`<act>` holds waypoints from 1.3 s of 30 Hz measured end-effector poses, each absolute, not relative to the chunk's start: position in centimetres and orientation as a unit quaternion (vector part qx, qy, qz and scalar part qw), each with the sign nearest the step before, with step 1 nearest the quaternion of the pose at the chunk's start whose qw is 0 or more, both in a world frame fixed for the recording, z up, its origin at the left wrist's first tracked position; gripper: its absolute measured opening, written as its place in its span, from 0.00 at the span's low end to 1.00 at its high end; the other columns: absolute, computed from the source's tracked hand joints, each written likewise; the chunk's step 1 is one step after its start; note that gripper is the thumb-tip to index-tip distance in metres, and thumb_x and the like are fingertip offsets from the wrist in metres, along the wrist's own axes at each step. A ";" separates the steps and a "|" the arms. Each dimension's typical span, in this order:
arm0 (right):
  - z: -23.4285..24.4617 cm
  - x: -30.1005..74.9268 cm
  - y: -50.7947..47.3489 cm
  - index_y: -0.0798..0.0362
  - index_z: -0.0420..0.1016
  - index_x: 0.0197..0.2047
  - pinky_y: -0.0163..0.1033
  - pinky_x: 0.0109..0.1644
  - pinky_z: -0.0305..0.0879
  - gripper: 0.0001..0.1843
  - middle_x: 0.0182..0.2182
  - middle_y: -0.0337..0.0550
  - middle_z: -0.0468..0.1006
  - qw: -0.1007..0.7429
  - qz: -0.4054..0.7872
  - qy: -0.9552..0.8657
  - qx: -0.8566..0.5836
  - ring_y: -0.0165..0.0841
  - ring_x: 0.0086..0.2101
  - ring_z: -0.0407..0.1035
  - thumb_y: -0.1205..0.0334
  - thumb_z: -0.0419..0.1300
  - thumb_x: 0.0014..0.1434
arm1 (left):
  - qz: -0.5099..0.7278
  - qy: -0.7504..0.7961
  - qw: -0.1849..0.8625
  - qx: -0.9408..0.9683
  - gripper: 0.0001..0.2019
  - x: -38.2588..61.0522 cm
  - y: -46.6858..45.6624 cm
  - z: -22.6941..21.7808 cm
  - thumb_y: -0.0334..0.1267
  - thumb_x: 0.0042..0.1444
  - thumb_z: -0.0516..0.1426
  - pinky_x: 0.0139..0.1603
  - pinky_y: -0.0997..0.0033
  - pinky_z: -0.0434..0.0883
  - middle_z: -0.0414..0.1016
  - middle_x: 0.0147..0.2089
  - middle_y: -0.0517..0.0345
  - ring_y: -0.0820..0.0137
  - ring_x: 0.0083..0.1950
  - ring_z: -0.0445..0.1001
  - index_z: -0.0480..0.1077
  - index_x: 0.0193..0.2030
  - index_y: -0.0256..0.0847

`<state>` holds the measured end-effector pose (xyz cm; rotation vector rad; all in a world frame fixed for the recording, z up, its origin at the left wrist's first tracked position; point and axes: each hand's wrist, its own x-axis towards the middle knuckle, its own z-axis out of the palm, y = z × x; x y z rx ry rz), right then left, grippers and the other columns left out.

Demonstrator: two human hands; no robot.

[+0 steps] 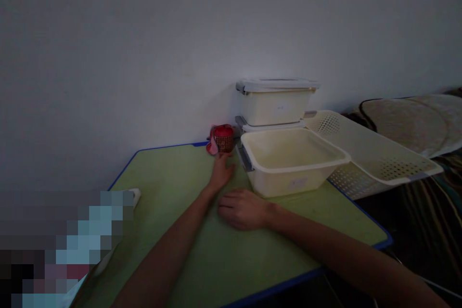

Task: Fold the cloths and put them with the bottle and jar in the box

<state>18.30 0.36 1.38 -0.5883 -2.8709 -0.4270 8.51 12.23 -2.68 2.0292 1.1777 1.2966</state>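
My left hand (222, 172) stretches toward the back edge of the green table, its thumb apart from the fingers. Just beyond its fingertips stands a small red item with a woven, basket-like side (224, 140), and a pink piece (212, 145) lies against it. Whether the fingertips touch them, I cannot tell. Nearer to me, my right hand (242, 209) rests low over the tabletop with its fingers curled in. The inside of that hand is hidden. Close to its right is an open cream plastic bin (299, 180) with a grey side clip.
Behind the open bin, a lidded cream bin (276, 106) sits on another lid by the wall. A white perforated basket (382, 154) leans at the right. Blue trim edges the green table (162, 178). A white-edged object, partly pixelated (135, 197), is at left.
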 end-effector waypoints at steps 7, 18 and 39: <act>1.2 18.7 1.1 0.57 0.68 0.36 0.35 0.44 0.61 0.06 0.35 0.46 0.70 0.151 -0.001 -0.952 -0.265 0.32 0.37 0.63 0.67 0.51 0.57 | 0.431 0.398 0.192 0.787 0.22 9.0 11.6 -3.0 0.25 0.41 0.56 0.56 0.57 0.62 0.62 0.50 0.45 0.60 0.54 0.63 0.66 0.47 0.33; 0.9 19.1 1.0 0.57 0.67 0.37 0.34 0.43 0.61 0.08 0.35 0.45 0.70 0.153 -0.010 -0.955 -0.253 0.32 0.35 0.63 0.65 0.50 0.59 | 0.338 0.351 -0.098 0.868 0.24 8.5 13.9 0.9 0.30 0.53 0.48 0.61 0.51 0.54 0.51 0.62 0.38 0.56 0.64 0.50 0.54 0.58 0.32; 0.7 19.2 1.3 0.56 0.67 0.36 0.34 0.41 0.61 0.05 0.35 0.45 0.68 0.174 0.059 -0.949 -0.255 0.31 0.36 0.63 0.66 0.51 0.57 | 0.251 0.454 0.001 0.855 0.24 8.0 17.3 5.4 0.40 0.44 0.59 0.55 0.58 0.61 0.70 0.51 0.44 0.56 0.53 0.67 0.67 0.51 0.40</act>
